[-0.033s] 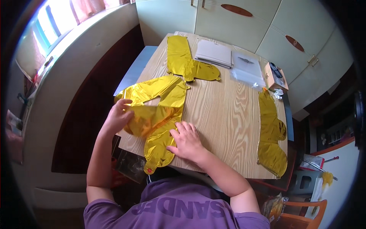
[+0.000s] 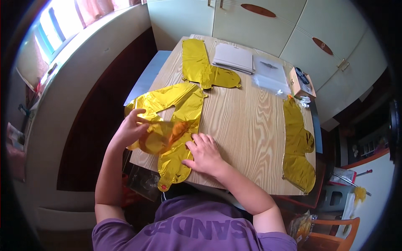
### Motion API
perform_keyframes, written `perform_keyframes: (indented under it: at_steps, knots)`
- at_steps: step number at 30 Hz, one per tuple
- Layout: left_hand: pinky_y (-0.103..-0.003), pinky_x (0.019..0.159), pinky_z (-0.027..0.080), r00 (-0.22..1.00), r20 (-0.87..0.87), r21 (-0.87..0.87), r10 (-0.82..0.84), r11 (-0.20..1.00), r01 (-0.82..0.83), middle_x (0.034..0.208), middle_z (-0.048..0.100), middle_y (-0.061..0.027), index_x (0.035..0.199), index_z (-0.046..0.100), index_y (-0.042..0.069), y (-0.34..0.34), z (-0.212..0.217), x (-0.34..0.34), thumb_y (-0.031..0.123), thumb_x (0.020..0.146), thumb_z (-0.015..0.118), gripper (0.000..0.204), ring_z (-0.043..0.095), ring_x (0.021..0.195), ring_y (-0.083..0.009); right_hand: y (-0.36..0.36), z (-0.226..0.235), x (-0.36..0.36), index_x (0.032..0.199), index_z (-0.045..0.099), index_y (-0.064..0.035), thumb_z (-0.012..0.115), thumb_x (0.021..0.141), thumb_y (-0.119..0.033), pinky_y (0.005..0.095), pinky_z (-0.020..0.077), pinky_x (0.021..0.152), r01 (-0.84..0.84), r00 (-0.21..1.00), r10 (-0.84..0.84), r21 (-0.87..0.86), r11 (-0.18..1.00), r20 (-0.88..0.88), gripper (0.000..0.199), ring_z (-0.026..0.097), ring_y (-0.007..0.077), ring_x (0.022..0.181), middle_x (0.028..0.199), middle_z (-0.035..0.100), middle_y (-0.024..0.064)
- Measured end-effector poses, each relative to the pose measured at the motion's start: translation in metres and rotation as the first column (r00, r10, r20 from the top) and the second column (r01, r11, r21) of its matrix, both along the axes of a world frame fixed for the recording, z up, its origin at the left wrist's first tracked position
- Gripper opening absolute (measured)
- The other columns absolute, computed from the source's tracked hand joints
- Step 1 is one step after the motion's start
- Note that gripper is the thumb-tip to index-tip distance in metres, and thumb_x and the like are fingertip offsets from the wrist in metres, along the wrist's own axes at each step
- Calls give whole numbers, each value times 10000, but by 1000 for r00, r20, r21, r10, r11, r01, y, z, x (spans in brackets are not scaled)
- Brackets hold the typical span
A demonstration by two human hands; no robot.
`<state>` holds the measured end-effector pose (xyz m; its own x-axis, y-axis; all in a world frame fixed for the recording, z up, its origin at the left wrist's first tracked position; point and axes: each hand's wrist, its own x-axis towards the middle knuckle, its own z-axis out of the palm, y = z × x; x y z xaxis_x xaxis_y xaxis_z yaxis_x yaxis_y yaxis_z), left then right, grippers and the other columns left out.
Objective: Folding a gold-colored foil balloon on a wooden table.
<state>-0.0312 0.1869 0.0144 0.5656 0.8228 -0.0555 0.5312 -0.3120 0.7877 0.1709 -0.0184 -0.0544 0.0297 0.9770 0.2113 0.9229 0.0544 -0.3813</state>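
A flat gold foil balloon (image 2: 187,111) lies along the left side of the table, with a gap in its middle and a small tab at its near end. My left hand (image 2: 130,127) pinches the edge of one limb, which is lifted and folded over, its shiny surface reflecting orange. My right hand (image 2: 204,154) rests on the balloon's right edge, palm down, with fingers spread. Beyond it, a second flat gold foil balloon (image 2: 196,62) lies at the far left. A third gold foil balloon (image 2: 295,142) is stretched along the right edge.
The wood-grain table (image 2: 238,121) also bears a stack of pale cards (image 2: 233,57), a clear plastic sleeve (image 2: 270,75) and a small wooden box (image 2: 302,83) with dark items inside. Pale cabinets (image 2: 255,27) stand behind. An orange wooden chair (image 2: 347,236) is at the lower right.
My left hand has shifted slightly, and the lifted foil limb hangs a little differently, its edge sharper. My right hand keeps its place on the balloon.
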Motion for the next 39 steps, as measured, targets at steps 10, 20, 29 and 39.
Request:
perform_keyframes:
  at_steps: [10, 20, 29, 39]
  knots:
    - [-432, 931, 536, 831, -466, 360, -305, 793, 492, 1067, 717, -254, 1411, 526, -21, -28, -29, 78, 499, 752, 824, 890, 692, 1046, -373, 49, -24, 23, 1131, 659, 10, 757, 819, -276, 517, 275, 1162, 96, 992, -102, 83, 992, 73, 434, 455, 393, 1316, 1331, 559, 213]
    - [-286, 655, 557, 972, 229, -368, 57, 929, 32, 967, 746, -91, 1160, 684, -47, 65, -24, 56, 206, 923, 718, 349, 693, 739, -128, 47, -4, 32, 1408, 526, -37, 701, 871, -524, 579, 107, 1246, 154, 986, -142, -160, 975, 83, 746, 336, 411, 1445, 1508, 434, 230]
    - [-254, 363, 420, 991, 88, -273, 103, 959, -76, 715, 698, -42, 984, 713, 8, 86, -37, 47, 274, 960, 669, 271, 571, 441, -96, 99, 15, 55, 1236, 634, -25, 730, 855, -458, 479, 272, 1188, 156, 985, -142, -169, 973, 93, 585, 465, 364, 1324, 1341, 561, 200]
    - [-262, 535, 484, 917, 249, -286, 312, 928, -239, 739, 674, -12, 936, 712, 10, 165, -29, -31, 250, 971, 687, 243, 598, 560, -107, 127, 12, 71, 1554, 394, -132, 675, 907, -554, 488, 189, 1261, 158, 987, -133, -365, 918, 92, 822, 236, 356, 1539, 1658, 280, 161]
